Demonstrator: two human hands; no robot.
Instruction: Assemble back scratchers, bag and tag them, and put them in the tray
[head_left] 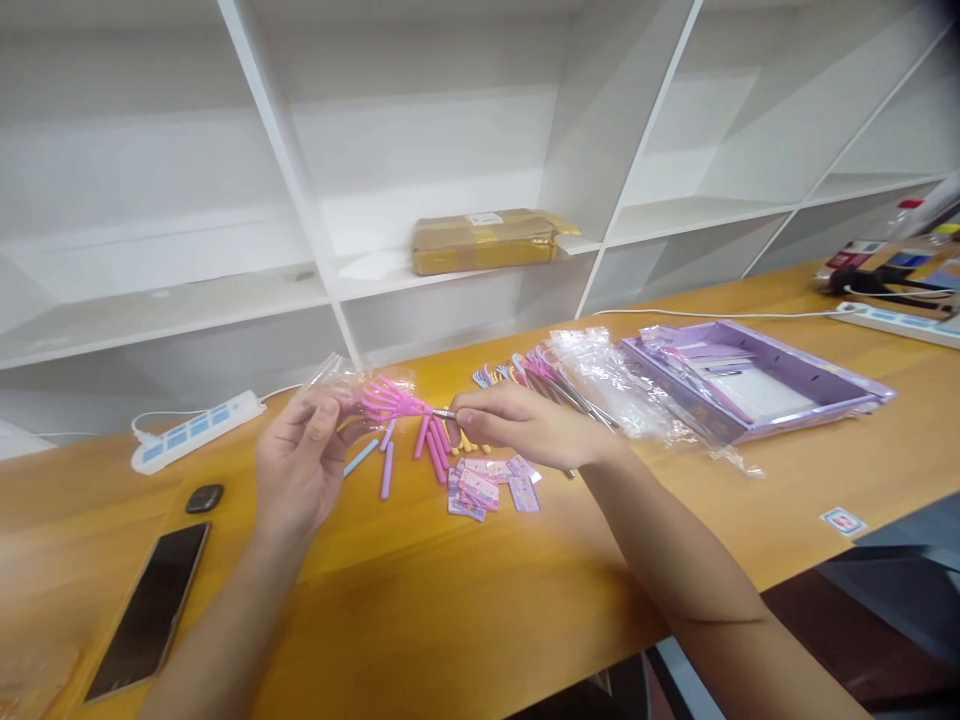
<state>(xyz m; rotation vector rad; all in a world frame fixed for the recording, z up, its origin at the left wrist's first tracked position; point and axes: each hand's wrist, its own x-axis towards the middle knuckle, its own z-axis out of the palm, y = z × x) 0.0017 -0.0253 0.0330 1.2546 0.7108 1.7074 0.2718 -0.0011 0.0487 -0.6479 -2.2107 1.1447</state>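
Left of purple tray (pixel 840 388), above wooden table (pixel 525 590): pink claw-shaped piece (pixel 391 400) up between my hands. My right hand (pixel 517 425): fingers pinched closed on its metal rod (pixel 444 413). My left hand (pixel 304 450): fingers bent, nearly closed, gripping clear bag (pixel 330 385) around pink claw end. Left of tray too: pink sticks (pixel 435 450), small printed cards (pixel 476 487), more clawed rods (pixel 551 370); plastic bags (pixel 607 380) just beside tray. Phone (pixel 150 610) farthest left.

The front bench (pixel 450 630) lay open; power strip (pixel 199 432), phone (pixel 150 610) and purple tray (pixel 780 385) blocked the sides.
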